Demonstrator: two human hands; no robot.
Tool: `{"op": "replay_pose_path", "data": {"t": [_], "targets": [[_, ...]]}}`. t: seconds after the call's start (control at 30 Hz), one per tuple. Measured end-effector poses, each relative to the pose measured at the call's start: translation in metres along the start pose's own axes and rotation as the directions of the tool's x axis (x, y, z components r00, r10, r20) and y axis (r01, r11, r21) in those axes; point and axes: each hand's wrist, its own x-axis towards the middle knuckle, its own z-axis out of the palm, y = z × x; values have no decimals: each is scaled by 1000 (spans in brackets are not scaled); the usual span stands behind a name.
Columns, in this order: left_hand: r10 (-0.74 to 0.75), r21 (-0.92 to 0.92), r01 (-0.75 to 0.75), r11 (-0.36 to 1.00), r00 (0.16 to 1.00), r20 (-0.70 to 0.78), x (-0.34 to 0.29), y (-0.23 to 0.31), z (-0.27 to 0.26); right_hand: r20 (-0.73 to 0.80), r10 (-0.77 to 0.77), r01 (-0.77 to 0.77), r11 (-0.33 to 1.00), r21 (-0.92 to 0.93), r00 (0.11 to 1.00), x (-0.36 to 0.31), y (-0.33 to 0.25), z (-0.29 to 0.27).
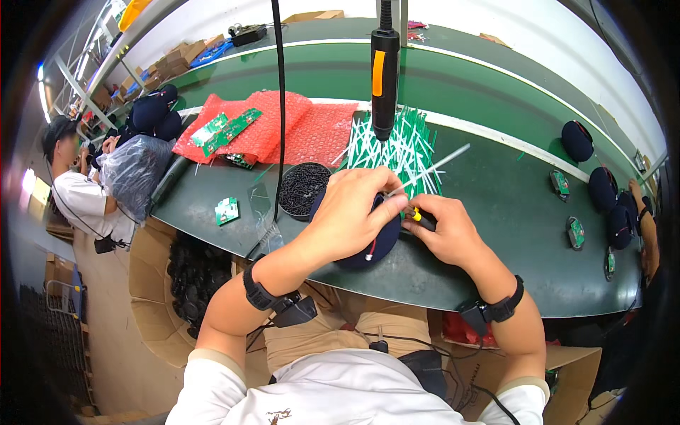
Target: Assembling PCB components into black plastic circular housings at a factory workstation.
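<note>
My left hand (354, 216) rests over a dark navy, rounded fabric piece (383, 244) on the bench, its thumb and fingers closed. A thin, whitish strip (439, 161) sticks out from between those fingertips, pointing up and right. A short white-ended lead (370, 255) shows on the navy piece below the hand. Close by on the right, my right hand (448, 230) is closed around a small tool with a yellow and black handle (419, 217); its tip is hidden at the left fingertips. Behind both hands spreads a pile of thin white and green strips (397, 145).
A black electric screwdriver (384, 85) hangs above the strips. Left stand a bowl of small black screws (304, 188), red bubble wrap (312, 134) and green circuit boards (227, 210). At right lie navy pieces (602, 188) near another person's arm (647, 237). A second person (81, 191) works at far left.
</note>
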Motion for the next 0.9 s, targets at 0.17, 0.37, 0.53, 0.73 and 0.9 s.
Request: {"op": "replay_pose_path", "data": {"t": [0.17,0.37,0.53,0.73,0.9], "targets": [[-48,-123,48,991,999,0,0,-4,3,-69,1,-7,997,-77,998,-6,-3,3],[-281,-666,7,746,910,-306,-9,-7,4,-186,-163,166,986,-2,969,-1,-6,4],[-280,-733,-109,672,879,-387,-16,-8,7,105,-243,249,967,-53,964,-2,-21,0],[-375,-769,-175,615,793,-481,-23,-11,-8,133,-270,295,925,-239,954,-2,-36,-9],[-383,-698,-90,710,783,-490,-68,-20,-21,195,-125,192,907,-375,973,-19,-53,-69]]}}
